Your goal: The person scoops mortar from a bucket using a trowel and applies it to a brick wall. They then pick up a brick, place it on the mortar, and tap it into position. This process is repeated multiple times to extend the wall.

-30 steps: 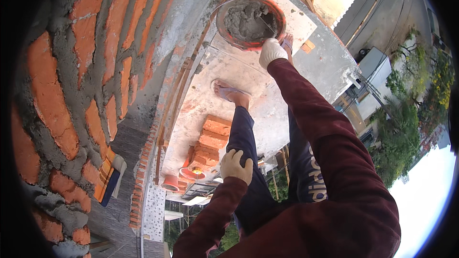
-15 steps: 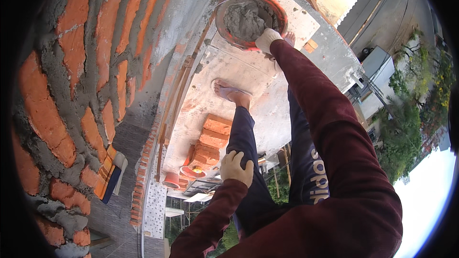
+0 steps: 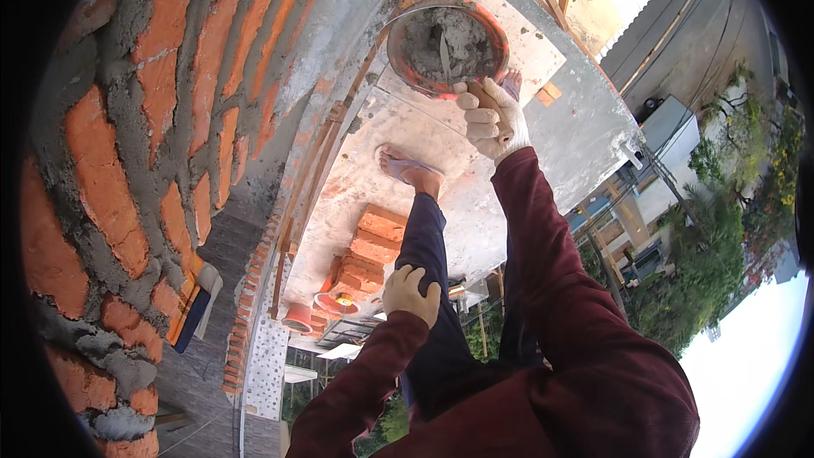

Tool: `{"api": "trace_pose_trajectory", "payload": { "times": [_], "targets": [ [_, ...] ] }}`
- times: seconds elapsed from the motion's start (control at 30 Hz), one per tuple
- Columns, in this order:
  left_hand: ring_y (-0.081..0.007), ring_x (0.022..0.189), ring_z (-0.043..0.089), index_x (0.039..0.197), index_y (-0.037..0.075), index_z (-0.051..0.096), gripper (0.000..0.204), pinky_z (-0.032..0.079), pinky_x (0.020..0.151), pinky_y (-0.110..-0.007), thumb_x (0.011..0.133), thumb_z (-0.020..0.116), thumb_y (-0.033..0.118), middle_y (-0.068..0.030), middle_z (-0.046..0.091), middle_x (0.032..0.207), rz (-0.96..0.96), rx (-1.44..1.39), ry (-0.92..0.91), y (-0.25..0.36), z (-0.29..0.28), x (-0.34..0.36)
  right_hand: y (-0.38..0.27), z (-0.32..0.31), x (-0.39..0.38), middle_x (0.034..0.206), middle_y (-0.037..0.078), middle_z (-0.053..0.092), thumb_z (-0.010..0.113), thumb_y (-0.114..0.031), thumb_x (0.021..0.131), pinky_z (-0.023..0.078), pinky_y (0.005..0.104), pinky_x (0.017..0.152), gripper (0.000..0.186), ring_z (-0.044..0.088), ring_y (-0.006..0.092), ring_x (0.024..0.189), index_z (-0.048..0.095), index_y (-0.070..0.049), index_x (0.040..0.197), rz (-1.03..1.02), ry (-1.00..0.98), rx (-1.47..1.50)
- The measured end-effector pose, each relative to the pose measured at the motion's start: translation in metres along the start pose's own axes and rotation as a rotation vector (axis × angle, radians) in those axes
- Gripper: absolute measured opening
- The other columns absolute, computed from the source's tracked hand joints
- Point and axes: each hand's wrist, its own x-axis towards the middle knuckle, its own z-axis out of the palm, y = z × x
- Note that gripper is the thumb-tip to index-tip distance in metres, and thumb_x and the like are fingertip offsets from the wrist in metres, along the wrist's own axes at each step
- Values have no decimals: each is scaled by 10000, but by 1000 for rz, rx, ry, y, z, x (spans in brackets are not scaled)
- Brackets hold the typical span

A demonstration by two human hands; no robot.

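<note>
My right hand (image 3: 496,119), in a pale work glove, is closed round a trowel handle at the near rim of an orange-red bucket (image 3: 502,30). The trowel's narrow blade (image 3: 444,58) shows nearly edge-on against the wet grey mortar (image 3: 469,38) inside. My left hand (image 3: 410,295), also gloved, holds nothing and rests on my left knee with its fingers spread over the dark trousers. Below the bucket, my left foot (image 3: 407,164) stands in a sandal on the mortar-stained board.
A brick wall with fresh mortar joints (image 3: 102,178) rises at the left. A yellow and blue object (image 3: 193,305) sits by its lower edge. Stacked bricks (image 3: 373,242) lie beside my left leg, near a red tub (image 3: 297,317). The platform drops off at the right, with trees below.
My right hand has drawn back slightly from the bucket and turned, showing its curled fingers. The trowel blade now stands edge-on in the mortar. My left hand stays on the knee.
</note>
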Motion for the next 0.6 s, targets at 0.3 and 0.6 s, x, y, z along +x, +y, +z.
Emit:
{"api": "trace_pose_trajectory", "payload": {
  "times": [0.3,0.6],
  "targets": [
    [-393,1229,592,1109,74,760,386,483,1046,-537,808,763,315,-165,668,1278,-7,-26,66,-11,17,-5,-42,-79,63,797,117,653,617,-601,965,492,487,490,501,605,313,535,609,-104,1032,-63,891,-1070],
    [-403,1267,577,1162,45,753,411,472,1085,-509,844,761,305,-204,651,1321,-32,-35,25,-7,9,-6,-83,-6,30,707,133,672,520,-475,1005,509,465,530,489,640,283,539,694,-41,863,350,579,-2138]
  ]
}}
